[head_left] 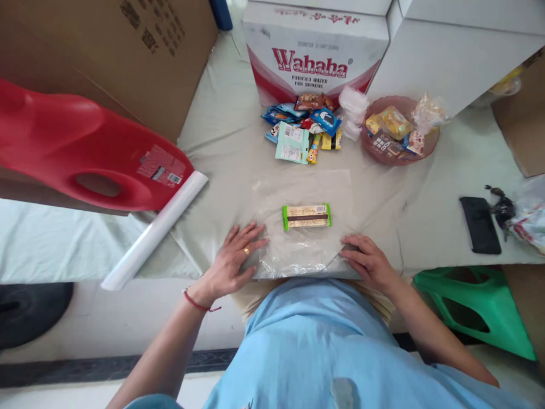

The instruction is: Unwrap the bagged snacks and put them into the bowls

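A sheet of clear plastic film [272,250] lies on the cloth-covered table in front of me. On top of it rests a wrapped snack bar [306,216] with green ends and a brown stripe. My left hand [236,255] lies with fingers spread at the film's left edge, fingertips touching it. At the right edge, my right hand [368,261] has its fingers stretched out over the film's corner. Neither hand touches the bar.
Left stand a red plastic jug [93,147] and a white film roll [155,230]. Behind are several snack packets [293,142], a pink bowl [383,156] of snacks and a Wahaha carton [315,57]. Right, a black phone [480,225]; below, a green stool [477,307].
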### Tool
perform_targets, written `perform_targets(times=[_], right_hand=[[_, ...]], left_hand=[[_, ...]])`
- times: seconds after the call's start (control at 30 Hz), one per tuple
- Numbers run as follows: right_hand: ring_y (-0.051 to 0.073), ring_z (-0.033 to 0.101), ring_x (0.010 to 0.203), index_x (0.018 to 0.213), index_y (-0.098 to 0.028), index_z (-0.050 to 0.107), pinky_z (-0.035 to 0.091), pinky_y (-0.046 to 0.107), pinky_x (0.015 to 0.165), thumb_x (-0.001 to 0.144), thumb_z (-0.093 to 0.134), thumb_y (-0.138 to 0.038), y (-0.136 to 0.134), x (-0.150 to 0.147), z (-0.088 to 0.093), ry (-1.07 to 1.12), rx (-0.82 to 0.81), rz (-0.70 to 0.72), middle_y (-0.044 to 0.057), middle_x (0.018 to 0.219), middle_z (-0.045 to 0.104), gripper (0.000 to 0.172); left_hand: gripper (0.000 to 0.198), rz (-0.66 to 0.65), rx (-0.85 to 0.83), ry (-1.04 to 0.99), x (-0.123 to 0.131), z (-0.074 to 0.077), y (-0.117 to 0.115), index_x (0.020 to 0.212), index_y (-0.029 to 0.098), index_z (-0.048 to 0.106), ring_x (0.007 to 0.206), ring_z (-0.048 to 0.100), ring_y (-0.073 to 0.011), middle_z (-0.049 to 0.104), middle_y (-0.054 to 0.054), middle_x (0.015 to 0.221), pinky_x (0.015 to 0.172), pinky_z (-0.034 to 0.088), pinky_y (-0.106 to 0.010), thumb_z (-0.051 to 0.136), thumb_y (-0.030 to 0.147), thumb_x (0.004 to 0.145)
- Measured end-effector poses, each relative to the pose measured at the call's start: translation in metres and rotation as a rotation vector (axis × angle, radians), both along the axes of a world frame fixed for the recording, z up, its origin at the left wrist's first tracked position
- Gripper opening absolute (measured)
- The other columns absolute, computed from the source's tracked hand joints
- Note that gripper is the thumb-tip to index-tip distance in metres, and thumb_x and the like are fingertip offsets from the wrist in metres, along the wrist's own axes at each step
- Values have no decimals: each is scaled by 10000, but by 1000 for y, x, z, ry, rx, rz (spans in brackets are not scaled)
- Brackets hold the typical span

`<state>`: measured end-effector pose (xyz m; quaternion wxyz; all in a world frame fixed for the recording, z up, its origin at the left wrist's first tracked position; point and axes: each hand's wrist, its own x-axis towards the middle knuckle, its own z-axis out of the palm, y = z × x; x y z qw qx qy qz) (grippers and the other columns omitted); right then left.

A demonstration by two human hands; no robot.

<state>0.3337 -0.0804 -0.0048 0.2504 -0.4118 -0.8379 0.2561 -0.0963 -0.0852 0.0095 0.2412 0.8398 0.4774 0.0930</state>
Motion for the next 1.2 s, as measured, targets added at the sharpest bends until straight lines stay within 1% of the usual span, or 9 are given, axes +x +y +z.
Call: perform_targets(times=[0.13, 0.27, 0.37, 0.6, 0.77, 0.87, 1.0, 1.1, 1.2], right_hand=[[293, 690, 1133, 1130, -356, 797, 590, 562, 986, 1042, 561, -311, 19, -12, 16, 61, -46, 26, 94, 1165, 773, 256], [253, 695, 1013, 1086, -299, 801, 586, 453, 910, 1054, 554, -385, 54, -15, 45, 76, -129, 82, 103, 1044, 759, 263], [224, 685, 894, 1033, -270, 798, 564, 385, 838, 1033, 574, -484, 81, -16, 58, 84, -223, 47, 78, 936, 737, 309], [164, 556, 646, 903, -201, 755, 433, 294, 651, 943, 580, -549, 134, -27, 39, -47, -403, -233, 10, 724, 659, 392], [282, 600, 909, 1079, -192, 776, 485, 373, 752, 947, 556, -326, 138, -33, 32, -433, -37, -366, 141, 967, 723, 289], [325, 588, 1039, 1137, -182, 770, 511, 430, 828, 1003, 509, -294, 127, -41, 47, -363, 198, -419, 177, 1077, 695, 314], [248, 637, 1048, 1186, -217, 747, 530, 382, 903, 1056, 471, -257, 112, -66, 57, -118, 206, -123, 129, 1148, 689, 308], [238, 624, 1098, 1265, -239, 726, 522, 356, 889, 1054, 498, -227, 105, -91, 46, -186, 130, 91, 119, 1271, 681, 311], [248, 595, 1073, 1302, -245, 721, 500, 356, 859, 1069, 503, -247, 102, -106, 35, -331, 98, 118, 118, 1292, 678, 319]], left_hand=[[487, -10, -22, -6, 1, 2, -4, 1386, 324, 711, 1645, 251, -318, 412, -54, 1709, 1341, 131, -598, 579, 382, 921], [306, 68, -16, -115, 10, -2, 6, 999, 299, 811, 1558, 433, -281, 719, -58, 1421, 1327, 208, -584, 529, 418, 1010], [336, 199, -5, -246, 17, -4, 22, 954, 265, 752, 1438, 574, -243, 809, -68, 1181, 1312, 278, -532, 465, 413, 1047], [357, 575, 121, -135, 35, -8, 76, 783, 245, 635, 1275, 631, -275, 744, -88, 937, 1155, 466, -456, 446, 435, 1018], [234, 743, 203, -12, 37, -19, 86, 817, 204, 674, 1159, 614, -324, 678, -132, 1046, 1096, 472, -507, 580, 394, 916], [198, 834, 257, -90, 32, -20, 77, 919, 186, 693, 1177, 592, -328, 637, -152, 1146, 1108, 457, -516, 603, 361, 894], [186, 968, 528, -115, 36, -2, 48, 1024, 177, 701, 1221, 570, -336, 616, -176, 1199, 1107, 431, -530, 604, 277, 901], [166, 876, 773, -123, 58, 19, 22, 996, 200, 708, 1077, 630, -294, 673, -133, 1072, 1032, 442, -504, 587, 154, 893], [277, 470, 733, -182, 92, 30, 9, 1066, 245, 731, 1023, 677, -240, 757, -73, 1042, 955, 446, -426, 572, 97, 894]])
